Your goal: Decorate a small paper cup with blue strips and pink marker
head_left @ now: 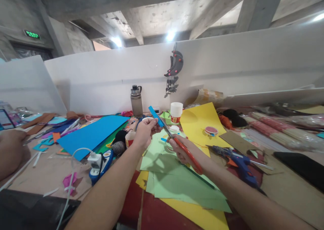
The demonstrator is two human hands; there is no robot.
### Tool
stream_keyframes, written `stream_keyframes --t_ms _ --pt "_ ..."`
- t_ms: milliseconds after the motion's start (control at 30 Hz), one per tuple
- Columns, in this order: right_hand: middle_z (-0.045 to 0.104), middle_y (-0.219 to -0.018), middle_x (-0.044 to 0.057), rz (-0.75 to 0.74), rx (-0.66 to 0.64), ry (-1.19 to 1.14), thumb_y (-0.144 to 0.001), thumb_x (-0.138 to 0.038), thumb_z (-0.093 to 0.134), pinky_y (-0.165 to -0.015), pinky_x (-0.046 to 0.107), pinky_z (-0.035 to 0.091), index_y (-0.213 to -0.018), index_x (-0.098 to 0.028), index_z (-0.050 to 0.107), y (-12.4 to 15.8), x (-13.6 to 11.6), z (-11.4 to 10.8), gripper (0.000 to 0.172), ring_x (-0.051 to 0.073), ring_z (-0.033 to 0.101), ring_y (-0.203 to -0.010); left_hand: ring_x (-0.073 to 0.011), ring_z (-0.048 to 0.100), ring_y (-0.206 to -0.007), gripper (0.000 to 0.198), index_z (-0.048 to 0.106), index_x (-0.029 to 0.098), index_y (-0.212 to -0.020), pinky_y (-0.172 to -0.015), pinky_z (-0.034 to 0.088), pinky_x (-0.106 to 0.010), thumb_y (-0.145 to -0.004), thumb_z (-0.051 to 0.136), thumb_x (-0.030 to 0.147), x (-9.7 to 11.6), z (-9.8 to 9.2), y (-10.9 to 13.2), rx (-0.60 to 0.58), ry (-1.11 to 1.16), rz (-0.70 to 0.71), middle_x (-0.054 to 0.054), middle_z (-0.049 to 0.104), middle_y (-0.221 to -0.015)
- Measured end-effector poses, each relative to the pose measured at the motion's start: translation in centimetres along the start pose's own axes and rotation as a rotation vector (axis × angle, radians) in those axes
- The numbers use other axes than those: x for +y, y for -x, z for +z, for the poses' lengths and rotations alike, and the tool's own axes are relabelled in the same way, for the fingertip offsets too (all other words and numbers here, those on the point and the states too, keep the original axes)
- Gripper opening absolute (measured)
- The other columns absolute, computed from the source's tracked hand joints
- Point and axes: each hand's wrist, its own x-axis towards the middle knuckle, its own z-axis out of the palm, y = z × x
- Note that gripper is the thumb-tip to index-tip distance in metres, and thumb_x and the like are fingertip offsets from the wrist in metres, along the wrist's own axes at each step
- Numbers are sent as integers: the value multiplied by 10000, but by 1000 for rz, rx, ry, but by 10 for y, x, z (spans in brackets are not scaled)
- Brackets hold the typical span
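Note:
My left hand pinches a narrow strip of blue paper, which points up and away from me. In my right hand is a pair of scissors with red handles. The scissor blades reach up to the lower end of the strip, close to my left fingertips; whether they are cutting into it I cannot tell. Below both hands lie light green paper sheets, with small blue paper pieces on them. A white round lid-like piece sits just beyond the scissors.
A glue gun lies to the right, near a black phone-like slab. Stacked paper cups and a bottle stand at the back. Blue card and a power strip are left. Another person's hand is at far left.

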Motion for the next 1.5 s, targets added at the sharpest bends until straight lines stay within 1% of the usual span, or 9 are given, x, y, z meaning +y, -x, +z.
stream_keyframes --t_ms 133,300,433,733,933,1067,1233,1367,1500 --pt "295 -479 -115 32 -3 -18 -708 -684 485 -291 179 191 -747 -231 405 3 -8 2 462 39 228 -304 -106 578 -519 295 587 129 -710 -558 478 -245 -613 765 343 -1 -1 0 3 -3 0 -16 632 -604" --pt "282 -455 -123 48 18 -35 -660 -628 582 -280 167 167 -704 -233 364 6 -14 6 453 30 222 -296 -110 579 -520 292 597 129 -715 -548 476 -243 -616 763 347 0 -1 0 5 -5 2 -17 631 -599" --pt "278 -425 -127 70 48 -24 -645 -608 601 -267 173 169 -713 -235 384 8 -18 9 437 31 230 -272 -112 581 -513 294 599 128 -705 -541 474 -244 -606 770 345 0 -1 0 5 2 -6 -16 627 -591" --pt "292 -400 -131 108 113 56 -674 -518 611 -234 167 219 -706 -233 390 15 -24 13 363 37 265 -241 -105 581 -519 305 604 123 -713 -541 474 -236 -604 774 351 1 1 1 -5 4 -13 -16 629 -606" --pt "316 -411 -118 46 137 114 -726 -524 573 -222 168 249 -674 -224 402 14 -19 11 350 42 285 -250 -109 587 -512 311 599 123 -727 -535 472 -237 -595 780 339 2 1 0 0 13 -25 -12 625 -602" --pt "342 -427 -112 17 130 152 -726 -529 583 -222 173 282 -674 -219 420 13 -16 9 354 49 318 -258 -107 587 -510 304 593 123 -731 -533 473 -236 -601 778 327 2 1 1 -1 19 -34 -13 625 -607" --pt "331 -416 -111 12 155 176 -732 -539 566 -210 178 281 -700 -218 459 13 -17 10 340 54 302 -256 -111 589 -512 285 592 125 -736 -536 479 -240 -608 769 307 3 1 1 -6 27 -46 -17 629 -610" --pt "350 -404 -106 20 161 200 -739 -539 556 -207 184 283 -738 -216 490 14 -18 10 330 60 305 -246 -109 592 -517 276 589 124 -725 -528 471 -227 -604 769 295 4 0 1 -2 28 -55 -18 629 -611" --pt "364 -393 -101 46 179 210 -733 -535 565 -206 173 267 -735 -216 495 15 -20 11 327 57 302 -240 -110 595 -517 263 592 124 -718 -524 464 -222 -614 761 296 4 0 1 -5 21 -61 -25 635 -609"
